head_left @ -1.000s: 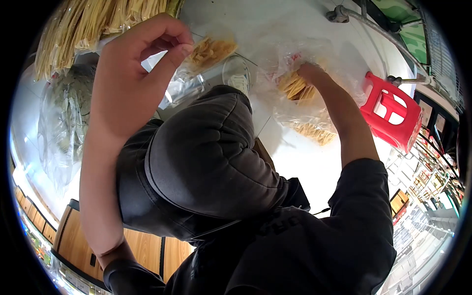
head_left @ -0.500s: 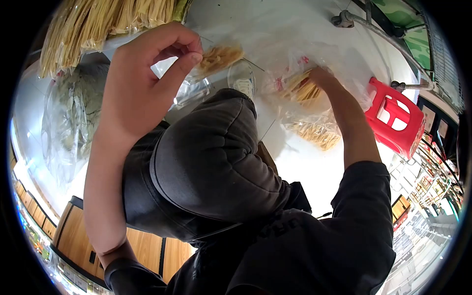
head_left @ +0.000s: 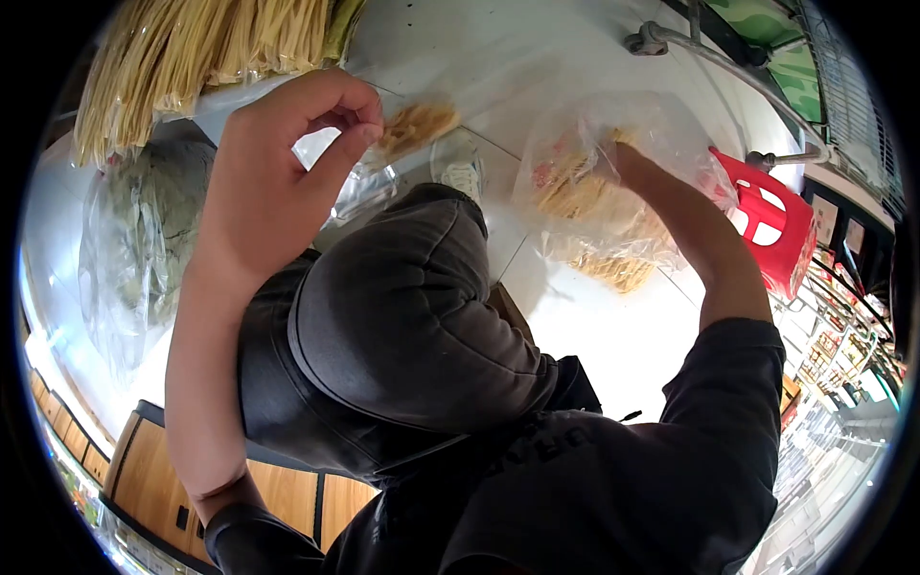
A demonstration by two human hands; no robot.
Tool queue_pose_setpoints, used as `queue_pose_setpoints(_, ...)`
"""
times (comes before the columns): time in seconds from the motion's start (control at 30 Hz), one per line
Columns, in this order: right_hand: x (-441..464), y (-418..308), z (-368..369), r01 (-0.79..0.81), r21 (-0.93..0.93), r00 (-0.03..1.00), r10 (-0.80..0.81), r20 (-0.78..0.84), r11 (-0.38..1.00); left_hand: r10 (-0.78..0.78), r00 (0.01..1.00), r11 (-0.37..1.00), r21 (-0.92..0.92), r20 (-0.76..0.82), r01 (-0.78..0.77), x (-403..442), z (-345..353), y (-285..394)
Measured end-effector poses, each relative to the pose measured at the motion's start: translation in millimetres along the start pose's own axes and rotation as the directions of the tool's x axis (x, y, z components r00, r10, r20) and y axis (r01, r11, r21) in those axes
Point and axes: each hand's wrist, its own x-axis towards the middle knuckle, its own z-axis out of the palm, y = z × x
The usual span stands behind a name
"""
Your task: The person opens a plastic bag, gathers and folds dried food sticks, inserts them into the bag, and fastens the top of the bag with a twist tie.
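Note:
My left hand [head_left: 297, 163] is raised at the upper left, thumb and forefinger pinched together, holding the edge of a clear bag of yellowish dried pieces [head_left: 417, 129]. My right hand [head_left: 621, 165] reaches into a large clear plastic bag [head_left: 656, 120] with red print; the plastic and the arm hide its fingers. Pale yellow dried sticks [head_left: 575, 195] lie in that bag beside the hand. Just below, more yellow sticks [head_left: 618, 272] rest near the floor under the plastic.
Long yellow sticks [head_left: 206, 57] in plastic fill the upper left. Beneath them sits a clear bag of greyish-green contents [head_left: 144, 216]. A red stool [head_left: 767, 216] and a metal rack leg [head_left: 709, 43] stand at the right. My bent knee [head_left: 393, 297] occupies the middle.
My right hand has moved deeper into the large bag, and the bag has spread out around it. My left hand keeps its pinch, slightly lower in view.

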Motion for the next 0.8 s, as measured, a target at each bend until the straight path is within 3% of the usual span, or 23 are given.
queue_pose_setpoints(0.1,-1.9,-27.5,12.7,0.045,-0.132,0.999,-0.048,-0.020,0.990,0.013,0.999,1.000,-0.005,-0.029,-0.014,1.3,4.5,-1.0)
queue_pose_setpoints(0.13,-7.7,-44.2,2.9,0.194,-0.321,0.977,-0.211,-0.019,0.927,0.017,0.998,1.000,-0.009,-0.060,-0.017,1.5,5.0,-2.5)
queue_pose_setpoints(0.17,-1.0,-44.8,8.2,0.196,-0.325,0.977,-0.214,-0.021,0.925,0.016,0.998,1.000,-0.007,-0.064,-0.017,2.1,4.9,-4.1)
queue_pose_setpoints(0.27,12.7,-62.7,16.0,0.140,-0.261,0.987,-0.154,-0.035,0.955,0.086,0.995,0.996,0.007,-0.057,-0.085,2.5,3.7,-7.9)
queue_pose_setpoints(0.3,4.7,-71.9,11.5,-0.015,-0.279,0.974,-0.049,-0.220,0.960,0.088,0.994,0.996,-0.003,-0.059,-0.089,2.1,3.3,-9.0)
queue_pose_setpoints(0.37,5.1,-74.8,3.4,-0.166,-0.264,0.918,0.052,-0.392,0.950,0.085,0.995,0.996,-0.017,-0.057,-0.086,1.2,1.8,-8.5)
queue_pose_setpoints(0.4,19.4,-64.0,-5.7,-0.319,-0.155,0.935,0.283,-0.214,0.935,0.048,0.999,0.999,-0.010,-0.020,-0.048,1.2,-0.6,-6.0)
queue_pose_setpoints(0.43,36.7,-52.0,-12.6,-0.478,-0.079,0.878,0.478,-0.009,0.875,0.010,1.000,1.000,0.000,0.014,-0.010,1.6,-2.3,-5.0)
queue_pose_setpoints(0.5,52.2,0.0,19.5,-0.550,0.102,0.832,0.534,0.150,0.829,0.007,1.000,1.000,-0.001,0.009,-0.007,2.9,-2.6,-6.5)
queue_pose_setpoints(0.57,39.1,7.4,-4.6,-0.593,-0.012,0.759,0.564,0.324,0.805,0.006,1.000,1.000,-0.004,0.008,-0.006,4.2,-2.8,-7.6)
queue_pose_setpoints(0.6,35.1,13.4,-13.8,-0.589,-0.015,0.760,0.561,0.328,0.808,0.002,1.000,1.000,-0.015,0.008,-0.002,4.7,-2.3,-8.0)
queue_pose_setpoints(0.7,31.6,26.3,-26.5,-0.796,0.069,0.588,0.740,0.326,0.601,-0.017,1.000,0.999,-0.049,0.005,0.017,6.0,-0.3,-7.8)
queue_pose_setpoints(0.8,38.3,34.8,-19.5,-0.812,0.090,0.576,0.769,0.278,0.576,-0.017,1.000,0.997,-0.076,0.009,0.017,6.7,-0.5,-10.3)
